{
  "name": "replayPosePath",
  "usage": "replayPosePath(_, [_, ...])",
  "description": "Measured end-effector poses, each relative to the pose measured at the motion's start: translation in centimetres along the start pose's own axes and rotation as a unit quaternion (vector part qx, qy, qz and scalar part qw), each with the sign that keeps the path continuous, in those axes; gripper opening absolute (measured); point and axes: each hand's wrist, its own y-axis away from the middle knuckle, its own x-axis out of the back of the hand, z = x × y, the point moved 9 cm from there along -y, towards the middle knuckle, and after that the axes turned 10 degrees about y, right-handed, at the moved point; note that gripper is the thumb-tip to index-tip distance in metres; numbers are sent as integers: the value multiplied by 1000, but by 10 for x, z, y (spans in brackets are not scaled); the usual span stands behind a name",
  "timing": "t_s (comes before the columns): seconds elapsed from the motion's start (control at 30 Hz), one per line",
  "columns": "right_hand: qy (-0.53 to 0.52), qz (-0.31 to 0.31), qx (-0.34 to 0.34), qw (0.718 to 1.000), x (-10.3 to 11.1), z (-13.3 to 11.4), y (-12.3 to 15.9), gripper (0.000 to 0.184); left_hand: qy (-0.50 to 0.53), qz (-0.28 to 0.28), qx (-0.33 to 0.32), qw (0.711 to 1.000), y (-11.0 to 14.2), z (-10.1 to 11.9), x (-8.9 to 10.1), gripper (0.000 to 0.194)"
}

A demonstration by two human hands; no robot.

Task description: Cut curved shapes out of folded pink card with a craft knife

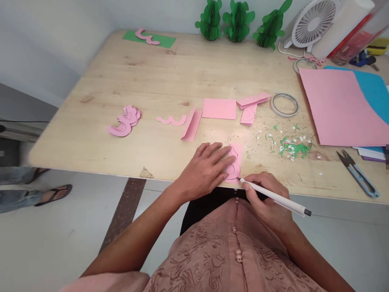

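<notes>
My left hand (206,168) lies flat with its fingers stretched out, pressing a pink paper cutout (233,169) onto a pink paper strip (238,151) at the table's front edge. A white pen (276,196) is gripped in my right hand (267,194), its tip touching the paper by the cutout's lower right curve. A dark outline runs along the curved edge. Just beyond my left hand lie a folded pink paper piece (192,125), a scalloped pink cutout (172,120) and a pink rectangle (219,108). Two pink pieces with drawn curves (251,107) overlap farther right.
Left lies a stack of pink cutouts (125,121). Right are a tape roll (284,105), paper scraps (294,148), thread snips (358,174) and large pink sheets (346,105). Green paper figures (238,22) and a fan (314,24) stand behind. Someone's foot (54,194) shows at left.
</notes>
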Motion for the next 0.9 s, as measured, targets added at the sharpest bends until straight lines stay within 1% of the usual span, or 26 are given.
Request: replayPosePath(0.9, [7, 12, -8, 1000, 0, 4, 0, 6, 1, -1, 1, 1000, 0, 0, 0, 38])
